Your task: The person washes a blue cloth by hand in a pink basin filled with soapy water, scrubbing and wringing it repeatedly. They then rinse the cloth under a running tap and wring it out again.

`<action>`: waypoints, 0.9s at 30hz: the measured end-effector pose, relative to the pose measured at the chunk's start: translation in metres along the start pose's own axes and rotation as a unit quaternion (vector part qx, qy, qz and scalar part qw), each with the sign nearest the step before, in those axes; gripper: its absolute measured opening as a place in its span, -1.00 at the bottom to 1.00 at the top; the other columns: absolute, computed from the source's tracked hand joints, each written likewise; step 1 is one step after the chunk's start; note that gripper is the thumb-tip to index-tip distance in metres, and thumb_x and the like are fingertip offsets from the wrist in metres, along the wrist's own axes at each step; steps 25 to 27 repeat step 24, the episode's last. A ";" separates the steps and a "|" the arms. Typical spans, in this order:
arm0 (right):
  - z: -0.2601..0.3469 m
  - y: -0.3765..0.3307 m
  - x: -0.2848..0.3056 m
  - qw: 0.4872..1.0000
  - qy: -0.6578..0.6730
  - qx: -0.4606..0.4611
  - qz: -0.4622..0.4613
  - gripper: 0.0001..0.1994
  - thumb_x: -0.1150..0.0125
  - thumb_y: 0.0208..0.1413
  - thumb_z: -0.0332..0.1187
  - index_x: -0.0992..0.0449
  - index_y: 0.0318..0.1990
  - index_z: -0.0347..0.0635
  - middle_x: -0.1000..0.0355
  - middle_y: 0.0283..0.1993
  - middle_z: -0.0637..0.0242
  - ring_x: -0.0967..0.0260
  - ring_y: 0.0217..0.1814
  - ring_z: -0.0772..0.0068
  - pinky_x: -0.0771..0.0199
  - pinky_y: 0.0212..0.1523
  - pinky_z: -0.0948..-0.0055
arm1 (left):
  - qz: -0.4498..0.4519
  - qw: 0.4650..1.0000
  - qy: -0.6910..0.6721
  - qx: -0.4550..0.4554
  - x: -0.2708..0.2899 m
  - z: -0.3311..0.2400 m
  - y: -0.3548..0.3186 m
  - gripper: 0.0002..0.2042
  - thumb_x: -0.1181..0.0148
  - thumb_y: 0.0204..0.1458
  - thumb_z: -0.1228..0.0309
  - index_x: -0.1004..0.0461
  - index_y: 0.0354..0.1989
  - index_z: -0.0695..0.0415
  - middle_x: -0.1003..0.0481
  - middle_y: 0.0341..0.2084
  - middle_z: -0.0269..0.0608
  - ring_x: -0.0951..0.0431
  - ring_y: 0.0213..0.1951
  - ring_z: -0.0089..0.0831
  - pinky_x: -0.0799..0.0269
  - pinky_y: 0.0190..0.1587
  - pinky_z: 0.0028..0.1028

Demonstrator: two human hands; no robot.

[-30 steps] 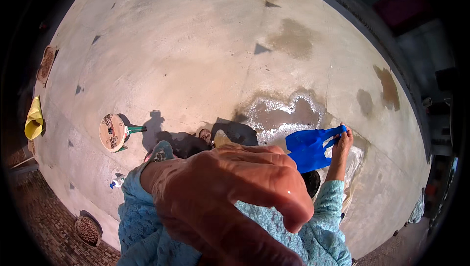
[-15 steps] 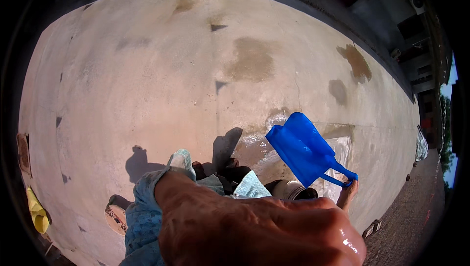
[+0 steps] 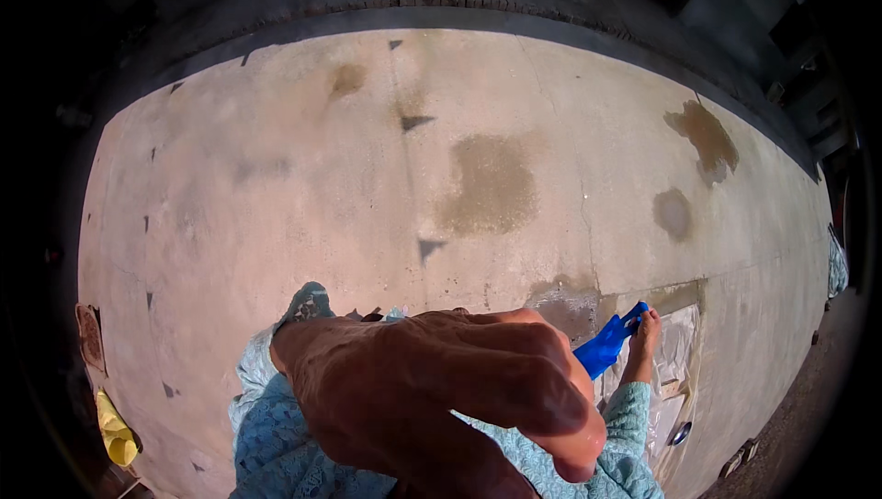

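My left hand (image 3: 441,379) is large and close in the middle foreground, its wrist coming out of a light blue lacy sleeve (image 3: 266,416). Its fingers are bent and pressed together, and whether they hold anything is hidden. Farther right, my right hand (image 3: 646,334) grips the handles of a blue bag (image 3: 602,349). The bag hangs down to the left of that hand, and my left hand covers part of it. Beneath the right hand lies a pale, crumpled plastic sheet (image 3: 675,352) on the ground.
Sunlit concrete ground (image 3: 303,187) spreads ahead, with a damp patch (image 3: 491,185) in the middle and a darker wet stain (image 3: 706,136) at far right. A yellow object (image 3: 115,430) lies at left, below a brown slab (image 3: 90,338). A small round metal thing (image 3: 681,433) sits near the sheet.
The blue bag, spread out before, now hangs bunched and narrower beside my right hand. My left hand has shifted up and left in view, its fingers bent more. The view has tilted upward.
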State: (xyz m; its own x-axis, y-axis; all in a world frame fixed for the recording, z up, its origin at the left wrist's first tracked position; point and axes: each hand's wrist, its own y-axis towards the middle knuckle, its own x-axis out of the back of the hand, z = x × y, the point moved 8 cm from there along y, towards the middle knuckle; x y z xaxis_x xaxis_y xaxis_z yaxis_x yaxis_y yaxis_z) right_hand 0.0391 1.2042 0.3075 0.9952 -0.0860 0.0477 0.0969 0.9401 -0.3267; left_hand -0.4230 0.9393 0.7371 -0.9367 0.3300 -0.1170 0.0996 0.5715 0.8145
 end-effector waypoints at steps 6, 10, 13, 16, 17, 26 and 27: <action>0.130 0.102 -0.112 0.989 -0.046 0.135 -0.025 -0.90 -0.27 -0.06 -0.34 -0.47 -0.42 -0.07 -0.35 -0.52 0.54 -0.15 -0.56 0.74 -0.11 -0.55 0.73 | -0.242 0.791 0.187 0.529 0.230 0.100 -0.171 -0.80 -0.09 0.03 0.41 -0.40 -0.19 0.20 -0.41 -0.27 -0.27 -0.42 -0.18 -0.50 -0.33 -0.08 -0.48; 0.181 0.150 -0.084 0.975 0.046 0.186 -0.113 -0.94 -0.25 -0.04 -0.43 -0.47 -0.42 -0.11 -0.37 -0.53 0.52 -0.16 -0.59 0.71 -0.10 -0.60 0.69 | -0.414 0.618 0.330 0.582 0.385 0.100 -0.367 -0.80 -0.11 -0.01 0.44 -0.38 -0.22 0.25 -0.41 -0.48 -0.37 -0.36 -0.45 -0.63 -0.29 -0.39 -0.60; 0.276 0.149 0.027 0.924 0.084 0.269 -0.259 -0.93 -0.16 0.07 -0.38 -0.51 -0.31 -0.10 -0.36 -0.51 0.53 -0.16 -0.58 0.73 -0.09 -0.59 0.72 | -0.486 0.580 0.255 0.603 0.441 0.148 -0.389 -0.81 -0.12 -0.03 0.43 -0.38 -0.26 0.25 -0.41 -0.53 -0.35 -0.37 -0.49 -0.61 -0.28 -0.45 -0.58; 0.381 0.106 0.068 0.873 -0.006 0.410 -0.264 -0.69 0.04 0.21 -0.26 -0.44 0.03 -0.16 -0.42 -0.27 0.48 -0.09 -0.49 0.77 -0.02 -0.49 0.71 | -0.452 0.607 0.248 0.605 0.495 0.201 -0.332 -0.81 -0.10 -0.03 0.43 -0.40 -0.26 0.25 -0.42 -0.54 -0.33 -0.39 -0.47 -0.58 -0.30 -0.42 -0.56; 0.403 0.095 0.078 0.841 -0.069 0.440 -0.307 -0.67 0.03 0.21 -0.27 -0.41 0.06 -0.21 -0.43 -0.15 0.41 -0.16 -0.43 0.73 -0.09 -0.42 0.71 | -0.421 0.631 0.260 0.598 0.516 0.228 -0.310 -0.81 -0.10 -0.02 0.43 -0.40 -0.25 0.25 -0.42 -0.53 -0.33 -0.39 -0.47 -0.58 -0.31 -0.41 -0.56; 0.296 0.231 -0.037 0.931 0.044 0.281 -0.229 -0.87 -0.19 0.07 -0.28 -0.48 -0.30 -0.10 -0.45 -0.37 0.39 -0.37 -0.39 0.50 -0.45 -0.35 0.49 | -0.198 0.771 0.206 0.569 0.540 0.422 -0.109 -0.75 -0.14 0.00 0.34 -0.41 -0.18 0.20 -0.44 -0.43 -0.30 -0.40 -0.39 -0.55 -0.35 -0.28 -0.54; 0.296 0.231 -0.037 0.931 0.044 0.281 -0.229 -0.87 -0.19 0.07 -0.28 -0.48 -0.30 -0.10 -0.45 -0.37 0.39 -0.37 -0.39 0.50 -0.45 -0.35 0.49 | -0.198 0.771 0.206 0.569 0.540 0.422 -0.109 -0.75 -0.14 0.00 0.34 -0.41 -0.18 0.20 -0.44 -0.43 -0.30 -0.40 -0.39 -0.55 -0.35 -0.28 -0.54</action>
